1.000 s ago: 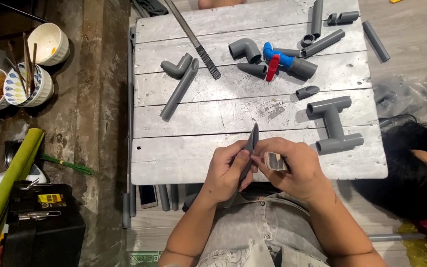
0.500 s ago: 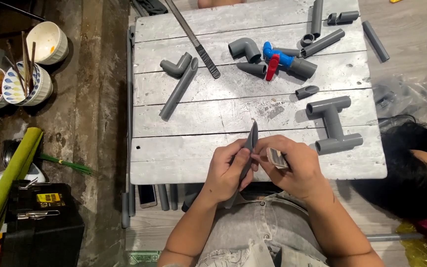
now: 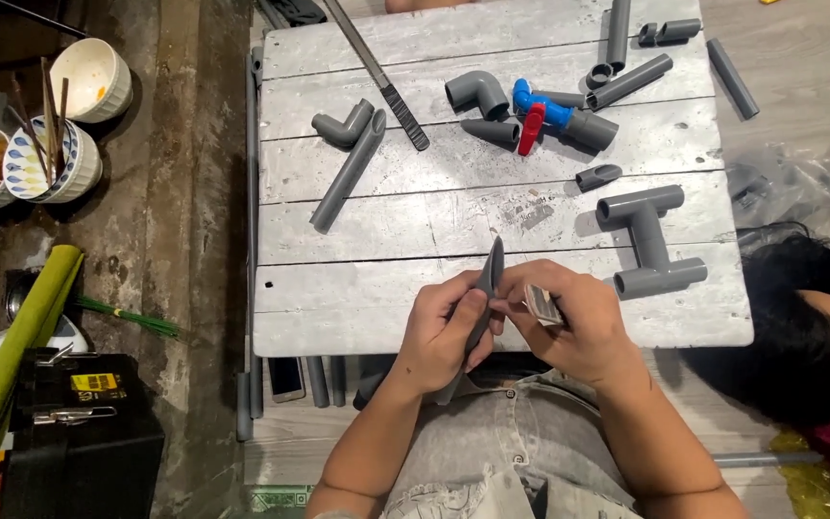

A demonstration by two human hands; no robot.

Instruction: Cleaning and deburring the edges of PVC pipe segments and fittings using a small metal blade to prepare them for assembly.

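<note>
Pinching a thin grey pipe low in the middle of the frame, the left hand has its fingers curled tight around the lower half, thumb pressed along the side, so the pipe sticks up past the fingertips with a slanted, pointy-looking cut tip. The right hand sits just beside it, fingers closed on a small folded pad, looks like sandpaper, touching the pipe's edge near the thumbs.

Both hands hover over the near edge of a table made of rough whitewashed planks, paint scuffed all over. Further out, smooth grey plastic bits: an H-shaped tee piece right of centre, a blue valve with a red handle up top, an elbow with a long pipe upper left of the table, and a metal file lying diagonally. Ceramic bowls with chopsticks sit far left on bare concrete.
</note>
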